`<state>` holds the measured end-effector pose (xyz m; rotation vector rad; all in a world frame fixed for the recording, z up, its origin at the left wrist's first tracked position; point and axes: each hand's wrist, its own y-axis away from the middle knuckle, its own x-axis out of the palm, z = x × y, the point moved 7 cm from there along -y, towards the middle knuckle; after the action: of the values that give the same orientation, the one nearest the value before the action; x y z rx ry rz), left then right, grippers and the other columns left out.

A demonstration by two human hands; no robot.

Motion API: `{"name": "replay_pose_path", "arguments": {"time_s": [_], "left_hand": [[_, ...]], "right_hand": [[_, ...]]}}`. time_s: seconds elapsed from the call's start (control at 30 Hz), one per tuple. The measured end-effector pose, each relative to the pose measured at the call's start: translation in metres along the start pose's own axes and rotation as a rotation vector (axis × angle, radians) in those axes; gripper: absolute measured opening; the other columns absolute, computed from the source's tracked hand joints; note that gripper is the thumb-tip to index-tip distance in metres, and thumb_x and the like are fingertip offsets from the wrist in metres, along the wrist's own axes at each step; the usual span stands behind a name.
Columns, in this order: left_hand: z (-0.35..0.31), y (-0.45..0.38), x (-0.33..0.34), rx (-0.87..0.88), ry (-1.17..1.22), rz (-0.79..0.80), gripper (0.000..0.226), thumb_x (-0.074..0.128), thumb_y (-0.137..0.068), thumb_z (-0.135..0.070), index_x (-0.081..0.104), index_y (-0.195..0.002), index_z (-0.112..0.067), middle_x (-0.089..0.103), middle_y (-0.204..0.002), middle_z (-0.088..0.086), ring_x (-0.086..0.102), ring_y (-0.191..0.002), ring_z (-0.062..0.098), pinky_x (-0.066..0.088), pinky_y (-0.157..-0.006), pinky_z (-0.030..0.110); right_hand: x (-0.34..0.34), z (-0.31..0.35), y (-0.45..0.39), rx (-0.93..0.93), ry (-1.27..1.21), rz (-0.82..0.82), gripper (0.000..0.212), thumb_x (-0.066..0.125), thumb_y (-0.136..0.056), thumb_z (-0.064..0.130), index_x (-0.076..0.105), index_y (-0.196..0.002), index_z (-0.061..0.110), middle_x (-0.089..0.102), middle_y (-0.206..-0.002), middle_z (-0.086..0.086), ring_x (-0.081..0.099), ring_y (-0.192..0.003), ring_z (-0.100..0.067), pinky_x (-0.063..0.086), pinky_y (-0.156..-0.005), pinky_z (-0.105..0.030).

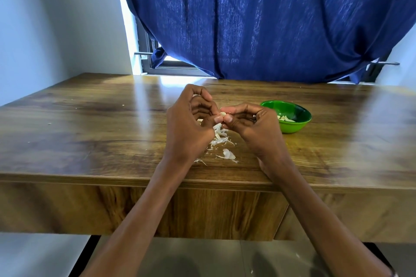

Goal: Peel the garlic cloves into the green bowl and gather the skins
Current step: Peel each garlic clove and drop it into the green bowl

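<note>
Head view. Both hands meet above the glossy brown wooden table (90, 132). The left hand (191, 126) and right hand (252, 126) each pinch the same small pale garlic clove (222, 114) between thumb and fingertips, fingers curled. Thin white papery garlic skins (221, 141) lie scattered on the table just below the hands. The round green plastic bowl (295, 127), holding pale peeled cloves (285, 118), stands near the right hand. A dark blue fabric curtain (258, 18) hangs behind.
</note>
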<state>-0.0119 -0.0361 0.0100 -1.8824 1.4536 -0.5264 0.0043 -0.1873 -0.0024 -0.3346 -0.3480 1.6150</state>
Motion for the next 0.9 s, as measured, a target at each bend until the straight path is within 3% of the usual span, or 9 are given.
{"name": "replay_pose_path", "arguments": {"time_s": [0.37,0.5,0.6,0.9], "left_hand": [[-0.008,0.0,0.0,0.083,-0.055,-0.009,0.037,0.074,-0.08,0.01,0.058,-0.108,-0.008,0.071,-0.086,0.003,0.071,-0.084,0.016,0.058,-0.078,0.027],[-0.011,-0.001,0.001,0.112,-0.079,-0.023,0.038,0.072,-0.08,0.013,0.059,-0.11,-0.007,0.071,-0.087,0.002,0.071,-0.084,0.014,0.058,-0.079,0.026],[-0.013,-0.001,0.001,0.12,-0.09,-0.023,0.04,0.075,-0.08,0.011,0.059,-0.111,-0.008,0.071,-0.087,0.002,0.072,-0.084,0.013,0.058,-0.08,0.026],[-0.001,0.001,-0.003,-0.136,0.054,-0.063,0.045,0.085,-0.078,-0.005,0.06,-0.115,-0.012,0.077,-0.081,-0.001,0.075,-0.074,0.009,0.059,-0.071,0.02]], "right_hand": [[-0.002,-0.001,0.0,-0.018,-0.04,-0.018,0.015,0.077,-0.081,-0.004,0.073,-0.09,0.007,0.078,-0.091,-0.007,0.076,-0.085,-0.018,0.059,-0.072,-0.023],[0.0,-0.009,-0.002,0.098,-0.237,0.006,0.015,0.071,-0.085,0.001,0.072,-0.1,0.0,0.077,-0.096,-0.017,0.075,-0.088,-0.02,0.06,-0.075,-0.024],[0.002,-0.013,-0.002,0.189,-0.356,0.013,0.016,0.069,-0.083,0.006,0.072,-0.098,0.003,0.077,-0.09,-0.014,0.075,-0.084,-0.016,0.06,-0.078,-0.023],[-0.005,-0.008,-0.004,0.099,-0.289,-0.049,0.021,0.075,-0.079,-0.007,0.071,-0.094,0.008,0.077,-0.085,-0.007,0.074,-0.085,-0.016,0.059,-0.075,-0.024]]}}
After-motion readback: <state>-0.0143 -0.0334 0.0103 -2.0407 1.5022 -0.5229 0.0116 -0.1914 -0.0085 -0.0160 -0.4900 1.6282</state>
